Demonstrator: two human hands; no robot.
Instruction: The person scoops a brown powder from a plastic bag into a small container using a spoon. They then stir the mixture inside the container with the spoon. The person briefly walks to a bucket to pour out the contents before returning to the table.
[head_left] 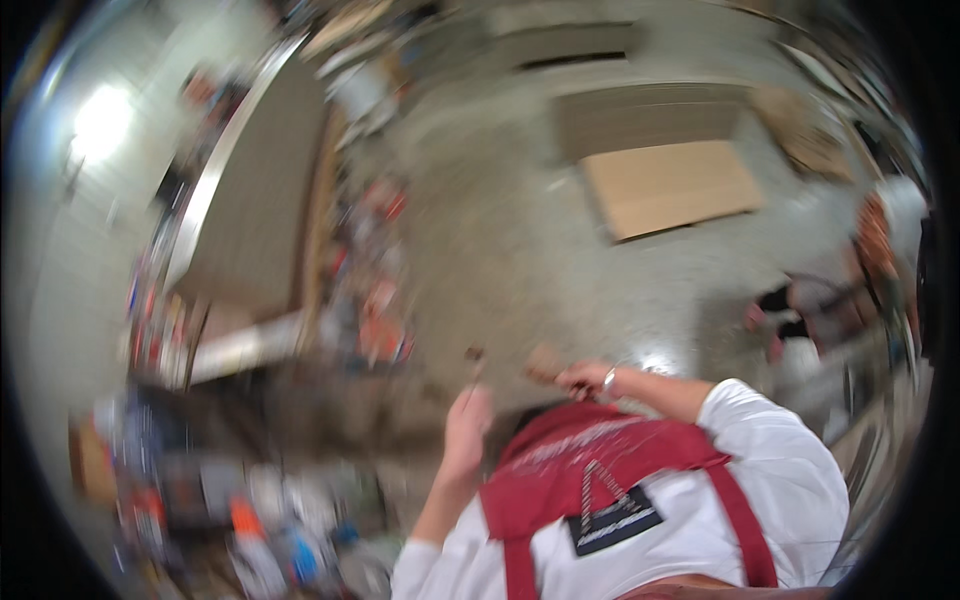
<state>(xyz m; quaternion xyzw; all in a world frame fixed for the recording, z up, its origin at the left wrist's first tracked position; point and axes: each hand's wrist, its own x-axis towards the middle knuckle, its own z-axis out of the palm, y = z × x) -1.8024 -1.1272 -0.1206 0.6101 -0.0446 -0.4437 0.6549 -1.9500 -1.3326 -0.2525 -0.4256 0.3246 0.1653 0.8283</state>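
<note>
In front of my waist, my left hand (468, 420) is raised and closed around a thin stick-like tool with a small dark tip (474, 354). Motion blur hides what kind of tool it is. My right hand (583, 379), with a silver band at the wrist, grips a light brown, blunt-ended piece (543, 364) that points left. Its kind is also smeared. A gap separates the two hands. Behind them is the red apron (620, 450) over my white sleeves.
A long brown-topped table (260, 190) stands at the left, with blurred clutter (385, 310) along its side. More bottles and containers (260, 530) crowd the lower left. Flat cardboard (670, 185) lies on the concrete floor (470, 220). At the right, another person (830, 300) is partly visible.
</note>
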